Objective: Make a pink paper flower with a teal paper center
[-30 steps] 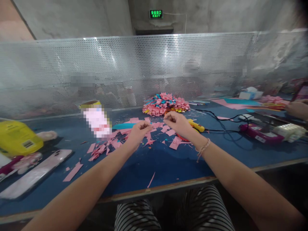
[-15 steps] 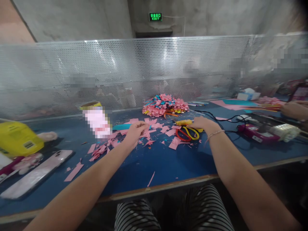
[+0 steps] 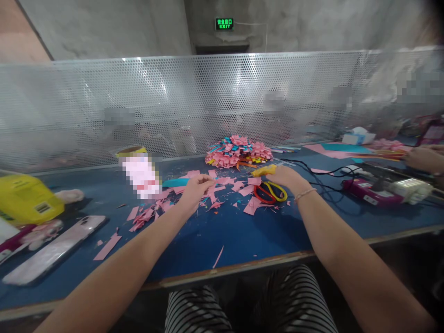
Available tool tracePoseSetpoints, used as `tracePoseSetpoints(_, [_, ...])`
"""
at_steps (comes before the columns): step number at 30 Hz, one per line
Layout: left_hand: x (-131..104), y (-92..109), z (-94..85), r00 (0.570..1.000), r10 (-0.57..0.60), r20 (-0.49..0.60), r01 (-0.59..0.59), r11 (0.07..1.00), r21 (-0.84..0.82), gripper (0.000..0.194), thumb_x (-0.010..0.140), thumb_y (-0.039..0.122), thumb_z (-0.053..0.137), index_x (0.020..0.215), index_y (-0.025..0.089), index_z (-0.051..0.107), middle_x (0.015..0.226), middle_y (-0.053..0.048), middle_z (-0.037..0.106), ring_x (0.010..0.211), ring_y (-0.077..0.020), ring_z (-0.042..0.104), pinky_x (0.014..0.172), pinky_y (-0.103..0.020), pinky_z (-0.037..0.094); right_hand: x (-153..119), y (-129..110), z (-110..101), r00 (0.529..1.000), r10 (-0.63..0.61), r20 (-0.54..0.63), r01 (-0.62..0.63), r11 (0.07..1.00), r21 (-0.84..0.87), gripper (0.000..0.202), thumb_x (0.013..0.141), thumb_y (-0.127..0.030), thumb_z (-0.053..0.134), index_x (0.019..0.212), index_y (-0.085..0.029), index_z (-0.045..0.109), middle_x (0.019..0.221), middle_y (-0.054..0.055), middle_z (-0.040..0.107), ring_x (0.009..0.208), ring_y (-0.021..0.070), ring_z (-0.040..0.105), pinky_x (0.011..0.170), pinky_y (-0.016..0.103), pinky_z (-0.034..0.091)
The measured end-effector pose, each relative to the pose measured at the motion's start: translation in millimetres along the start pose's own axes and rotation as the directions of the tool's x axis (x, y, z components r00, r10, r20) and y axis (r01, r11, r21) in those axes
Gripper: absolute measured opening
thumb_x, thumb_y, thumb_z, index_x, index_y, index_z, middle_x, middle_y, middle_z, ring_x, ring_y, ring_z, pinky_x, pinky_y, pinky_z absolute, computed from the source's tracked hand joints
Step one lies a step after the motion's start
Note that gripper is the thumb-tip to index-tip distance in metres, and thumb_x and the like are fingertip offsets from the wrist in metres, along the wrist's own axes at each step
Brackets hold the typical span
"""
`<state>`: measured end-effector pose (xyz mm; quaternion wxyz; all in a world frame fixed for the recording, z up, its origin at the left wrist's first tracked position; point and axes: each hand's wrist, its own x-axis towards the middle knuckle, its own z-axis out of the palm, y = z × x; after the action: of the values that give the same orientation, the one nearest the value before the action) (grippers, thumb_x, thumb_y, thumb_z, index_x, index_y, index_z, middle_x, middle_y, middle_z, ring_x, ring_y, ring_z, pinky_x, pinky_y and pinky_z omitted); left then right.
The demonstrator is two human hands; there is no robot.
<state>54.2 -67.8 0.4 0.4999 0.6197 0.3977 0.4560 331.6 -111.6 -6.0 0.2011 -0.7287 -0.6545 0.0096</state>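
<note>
My left hand [image 3: 198, 188] is over the paper scraps, its thumb and fingertips pinched together on something too small to make out. Off to the right, my right hand [image 3: 282, 175] has its fingers wrapped round a yellow tool [image 3: 262, 171] that points left. Just below that hand, scissors with red and yellow handles [image 3: 274, 193] lie on the blue table. Pink paper scraps [image 3: 252, 206] and a teal strip [image 3: 174, 183] lie around both hands. A heap of pink, blue and yellow folded paper pieces [image 3: 239, 150] sits behind them.
A pink phone [image 3: 53, 249] and a yellow container [image 3: 29, 199] are at the left. A cylindrical tub [image 3: 133, 151] stands behind my left hand. At the right are a purple device [image 3: 371, 192], black cables and another person's hand [image 3: 425, 159]. A perforated metal screen [image 3: 166, 101] runs behind.
My right hand has moved slightly left with the yellow tool, away from above the scissors' handles. My left hand has hardly moved.
</note>
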Motion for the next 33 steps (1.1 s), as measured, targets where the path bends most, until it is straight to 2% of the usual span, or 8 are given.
tracePoseSetpoints(2, [0, -1, -0.2, 1.0, -0.001, 0.008, 0.001, 1.0, 0.001, 0.012, 0.054, 0.02, 0.064, 0.062, 0.015, 0.056, 0.05, 0.004, 0.047, 0.044, -0.0043, 0.037, 0.044, -0.02, 0.029, -1, -12, -3, 0.987, 0.056, -0.15, -0.033, 0.988, 0.154, 0.027, 0.073, -0.027, 0.046, 0.094, -0.024, 0.063, 0.088, 0.005, 0.064, 0.079, 0.0199, 0.058, 0.065, 0.029, 0.042])
tracePoseSetpoints(4, [0, -1, 0.2, 1.0, -0.002, 0.026, 0.002, 1.0, 0.016, 0.013, 0.055, 0.022, 0.065, 0.062, 0.015, 0.056, 0.052, 0.004, 0.047, 0.044, -0.0043, 0.038, 0.044, -0.02, 0.029, -1, -30, -5, 0.966, 0.142, -0.215, -0.05, 0.922, 0.384, 0.029, 0.072, -0.034, 0.05, 0.095, -0.018, 0.058, 0.08, 0.008, 0.061, 0.069, 0.0186, 0.056, 0.056, 0.028, 0.043])
tracePoseSetpoints(7, [-3, -1, 2.4, 0.998, 0.004, 0.064, -0.007, 0.999, 0.048, 0.016, 0.056, 0.026, 0.066, 0.063, 0.014, 0.057, 0.054, 0.003, 0.049, 0.045, -0.0046, 0.039, 0.045, -0.02, 0.031, -2, -60, 0, 0.989, 0.07, -0.132, 0.044, 0.711, 0.701, 0.036, 0.065, -0.038, 0.059, 0.094, -0.017, 0.051, 0.07, 0.002, 0.054, 0.055, 0.0123, 0.05, 0.047, 0.026, 0.043])
tracePoseSetpoints(9, [-6, -1, 4.8, 0.996, 0.005, 0.094, -0.011, 0.998, 0.059, 0.018, 0.057, 0.029, 0.066, 0.063, 0.015, 0.057, 0.054, 0.003, 0.049, 0.046, -0.005, 0.04, 0.046, -0.02, 0.033, -5, -77, 5, 0.99, 0.052, -0.132, 0.074, 0.609, 0.79, 0.042, 0.057, -0.032, 0.065, 0.093, -0.019, 0.046, 0.068, -0.001, 0.049, 0.051, 0.0098, 0.047, 0.045, 0.026, 0.044])
tracePoseSetpoints(16, [-14, 4, 10.9, 0.99, 0.0, 0.14, -0.011, 0.997, 0.078, 0.019, 0.059, 0.032, 0.066, 0.062, 0.016, 0.056, 0.053, 0.004, 0.049, 0.045, -0.0054, 0.042, 0.043, -0.02, 0.031, -17, -94, 19, 0.986, -0.09, -0.143, 0.168, 0.602, 0.78, 0.03, 0.061, -0.03, 0.061, 0.082, -0.018, 0.043, 0.07, 0.0, 0.054, 0.048, 0.0085, 0.049, 0.042, 0.024, 0.043])
tracePoseSetpoints(21, [-15, 4, 12.0, 0.989, -0.011, 0.151, 0.003, 0.999, 0.054, 0.019, 0.059, 0.032, 0.066, 0.063, 0.016, 0.056, 0.053, 0.005, 0.047, 0.045, -0.0051, 0.041, 0.045, -0.02, 0.032, -15, -95, 21, 0.991, -0.046, -0.123, 0.124, 0.63, 0.766, 0.027, 0.06, -0.028, 0.061, 0.077, -0.018, 0.043, 0.061, -0.003, 0.051, 0.042, 0.0076, 0.047, 0.039, 0.022, 0.041])
tracePoseSetpoints(27, [-16, 4, 13.1, 0.99, -0.032, 0.134, 0.028, 0.999, 0.031, 0.018, 0.059, 0.03, 0.066, 0.063, 0.015, 0.056, 0.053, 0.005, 0.045, 0.046, -0.0047, 0.04, 0.048, -0.021, 0.034, -16, -100, 25, 0.997, -0.006, -0.082, 0.072, 0.549, 0.833, 0.027, 0.056, -0.02, 0.061, 0.076, -0.019, 0.043, 0.059, -0.004, 0.051, 0.04, 0.0074, 0.046, 0.039, 0.022, 0.04])
tracePoseSetpoints(33, [-15, 4, 13.1, 0.99, -0.058, 0.132, 0.058, 0.998, 0.007, 0.02, 0.058, 0.031, 0.067, 0.065, 0.015, 0.056, 0.054, 0.005, 0.046, 0.047, -0.0044, 0.039, 0.049, -0.02, 0.034, -14, -99, 29, 0.998, -0.016, -0.057, 0.056, 0.546, 0.836, 0.02, 0.058, -0.019, 0.058, 0.072, -0.019, 0.043, 0.06, -0.002, 0.055, 0.042, 0.0081, 0.048, 0.041, 0.023, 0.041])
